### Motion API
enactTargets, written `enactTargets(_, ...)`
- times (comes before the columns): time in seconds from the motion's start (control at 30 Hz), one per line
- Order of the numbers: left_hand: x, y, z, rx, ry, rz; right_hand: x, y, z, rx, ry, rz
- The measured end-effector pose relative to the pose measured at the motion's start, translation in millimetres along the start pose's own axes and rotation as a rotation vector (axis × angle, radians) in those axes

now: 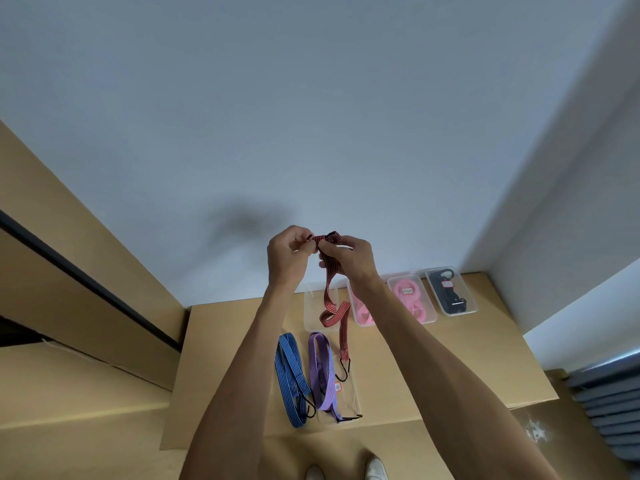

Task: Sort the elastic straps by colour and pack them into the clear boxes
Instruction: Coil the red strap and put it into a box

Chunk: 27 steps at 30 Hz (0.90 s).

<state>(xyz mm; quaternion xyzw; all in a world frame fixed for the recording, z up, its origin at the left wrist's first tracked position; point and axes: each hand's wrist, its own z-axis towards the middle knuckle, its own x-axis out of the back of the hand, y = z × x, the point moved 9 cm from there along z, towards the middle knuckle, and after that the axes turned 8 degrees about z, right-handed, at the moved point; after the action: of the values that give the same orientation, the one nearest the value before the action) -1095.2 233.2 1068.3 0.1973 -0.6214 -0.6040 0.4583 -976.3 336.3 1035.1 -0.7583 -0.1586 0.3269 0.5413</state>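
Both hands are raised in front of the wall and pinch the top of a red striped elastic strap (pixel 333 308). My left hand (pixel 289 252) holds its end, and my right hand (pixel 348 258) grips a fold beside it. The strap hangs down over an empty clear box (pixel 309 306), its black hook (pixel 343 370) dangling lower. On the table lie a blue striped strap (pixel 290 374) and a purple striped strap (pixel 322 370), the purple one over a clear box (pixel 351 403) with a label.
At the table's far edge stand two clear boxes with pink straps (pixel 410 299) (pixel 362 311) and one with a black strap (pixel 450 292). The cardboard-coloured table (pixel 450 358) meets a white wall. A wooden cabinet (pixel 69 306) stands left. My shoes (pixel 375 469) show below.
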Motion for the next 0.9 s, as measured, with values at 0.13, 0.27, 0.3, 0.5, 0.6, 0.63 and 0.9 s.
enactTargets(0.13,1,4,-4,-0.068,0.004,0.001,-8,-4,-4,0.078,-0.001,-0.080)
enactTargets(0.27,-6,-14,-4,0.195,-0.070,-0.258,-8,-12,-7,0.155,0.000,-0.144)
enactTargets(0.3,-6,-20,-4,0.252,-0.074,-0.307,-8,-14,-7,0.178,-0.011,-0.168)
enactTargets(0.5,-4,-24,-9,0.235,-0.010,-0.215,-16,-15,-12,0.165,-0.087,-0.234)
enactTargets(0.6,-2,-20,-11,0.210,-0.003,-0.275,-10,-18,-12,0.188,-0.046,-0.255)
enactTargets(0.63,-4,-22,-12,0.226,-0.029,-0.286,-6,-20,-12,0.200,-0.022,-0.240)
enactTargets(0.9,-27,-33,-23,0.337,-0.271,-0.146,-1,-26,-11,0.235,-0.013,-0.063)
